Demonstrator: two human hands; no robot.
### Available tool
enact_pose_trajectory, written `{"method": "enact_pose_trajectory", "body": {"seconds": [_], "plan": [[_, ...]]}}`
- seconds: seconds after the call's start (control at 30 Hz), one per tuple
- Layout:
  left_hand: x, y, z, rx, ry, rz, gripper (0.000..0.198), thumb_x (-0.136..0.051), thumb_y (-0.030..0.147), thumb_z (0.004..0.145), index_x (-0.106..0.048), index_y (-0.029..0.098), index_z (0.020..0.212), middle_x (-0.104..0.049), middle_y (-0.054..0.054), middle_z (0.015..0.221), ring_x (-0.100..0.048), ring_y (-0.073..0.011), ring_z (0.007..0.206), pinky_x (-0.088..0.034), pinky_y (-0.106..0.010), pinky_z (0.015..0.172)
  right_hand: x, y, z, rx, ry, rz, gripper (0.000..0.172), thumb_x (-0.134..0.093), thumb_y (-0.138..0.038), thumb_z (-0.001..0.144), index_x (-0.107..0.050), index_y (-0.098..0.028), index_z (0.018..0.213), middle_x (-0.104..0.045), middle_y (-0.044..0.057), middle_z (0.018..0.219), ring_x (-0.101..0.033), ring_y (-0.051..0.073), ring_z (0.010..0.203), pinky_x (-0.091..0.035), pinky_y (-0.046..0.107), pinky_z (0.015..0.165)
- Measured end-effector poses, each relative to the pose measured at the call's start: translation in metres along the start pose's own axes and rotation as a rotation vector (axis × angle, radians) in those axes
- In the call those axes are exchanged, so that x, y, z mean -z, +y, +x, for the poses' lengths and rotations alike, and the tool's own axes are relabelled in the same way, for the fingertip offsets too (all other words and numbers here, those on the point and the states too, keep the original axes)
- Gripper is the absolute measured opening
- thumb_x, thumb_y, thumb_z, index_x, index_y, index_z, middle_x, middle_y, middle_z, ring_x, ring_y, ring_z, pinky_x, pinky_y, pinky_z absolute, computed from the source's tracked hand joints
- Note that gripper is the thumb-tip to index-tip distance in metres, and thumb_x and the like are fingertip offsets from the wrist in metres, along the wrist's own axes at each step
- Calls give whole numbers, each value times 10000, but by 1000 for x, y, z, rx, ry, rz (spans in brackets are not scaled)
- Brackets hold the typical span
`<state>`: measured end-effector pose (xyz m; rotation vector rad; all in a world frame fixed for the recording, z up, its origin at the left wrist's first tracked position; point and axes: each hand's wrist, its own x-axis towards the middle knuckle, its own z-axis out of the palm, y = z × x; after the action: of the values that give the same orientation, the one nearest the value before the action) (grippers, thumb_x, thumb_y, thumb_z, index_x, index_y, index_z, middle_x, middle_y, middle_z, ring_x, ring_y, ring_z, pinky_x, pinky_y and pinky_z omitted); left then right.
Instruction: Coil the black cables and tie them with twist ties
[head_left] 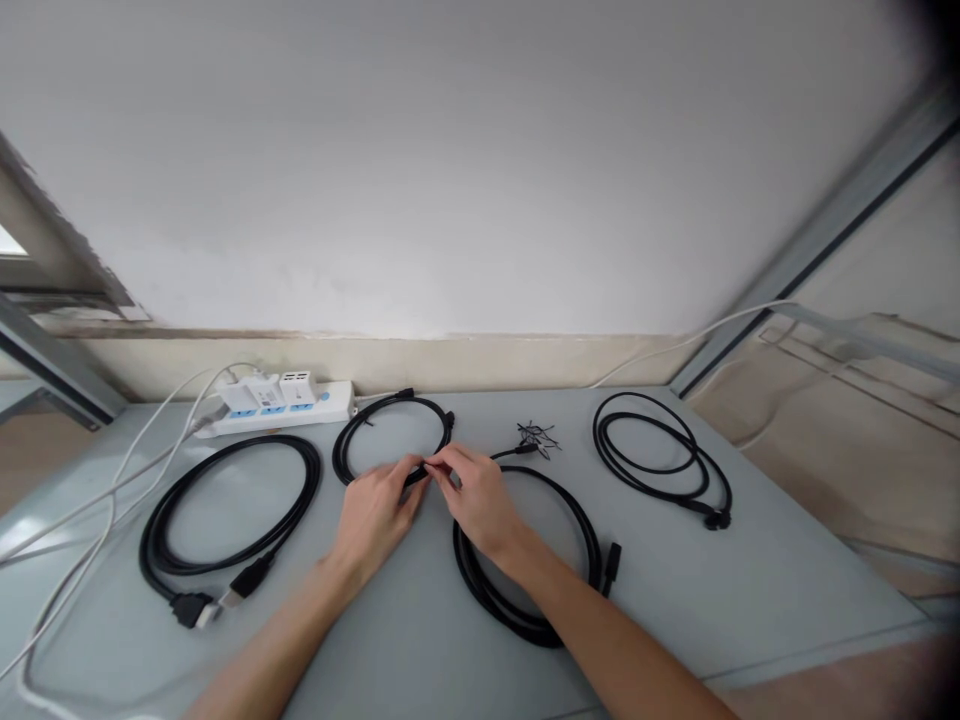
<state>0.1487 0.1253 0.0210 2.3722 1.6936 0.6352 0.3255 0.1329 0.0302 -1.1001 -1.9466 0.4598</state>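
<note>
Small coil (340,455) lies flat on the tabletop (750,580) just right of the power strip (277,405), a touch nearer me. Left hand (375,515) and right hand (480,500) meet on its near strand, each grip pinched narrow on the cable, probably to keep the loops bunched. Can't tell if a tie from the twist ties (536,437), further right of the strip, is between the fingers. It's a ring with no real long axis, slightly wider across, plug ends on the far-right rim pointing away from the strip.
</note>
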Motion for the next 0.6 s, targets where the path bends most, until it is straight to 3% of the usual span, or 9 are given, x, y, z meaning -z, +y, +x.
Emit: {"method": "enact_pose_trajectory", "body": {"seconds": [0.1,0.27,0.43,0.6], "plan": [[0,0,0,-4,-7,-5,210,-507,384,1061,-678,265,1086,-776,-9,908,-727,-220,850,-369,-281,664,0,-1,1,-15,18,18,132,-582,-227,1028,-686,-221,947,-717,54,972,-689,183,822,-554,329,795],[3,1,1,-26,-15,-39,236,-512,400,1060,-685,301,1186,-798,-4,988,-736,-215,876,-390,-274,670,-1,0,3,-85,67,132,57,-597,-226,995,-654,-226,1003,-729,38,915,-696,184,811,-568,322,769],[3,0,1,-48,6,-30,262,-502,388,1059,-681,309,1233,-798,-19,1009,-741,-213,892,-419,-269,682,0,-4,6,-83,54,179,79,-589,-251,978,-637,-226,920,-732,34,885,-682,178,794,-558,325,769],[1,-3,0,-103,12,40,258,-505,405,1059,-678,282,1205,-780,-34,937,-724,-209,822,-415,-272,682,2,-1,9,-226,53,410,128,-648,-335,945,-636,-210,918,-721,25,862,-704,171,778,-575,304,745]]}}
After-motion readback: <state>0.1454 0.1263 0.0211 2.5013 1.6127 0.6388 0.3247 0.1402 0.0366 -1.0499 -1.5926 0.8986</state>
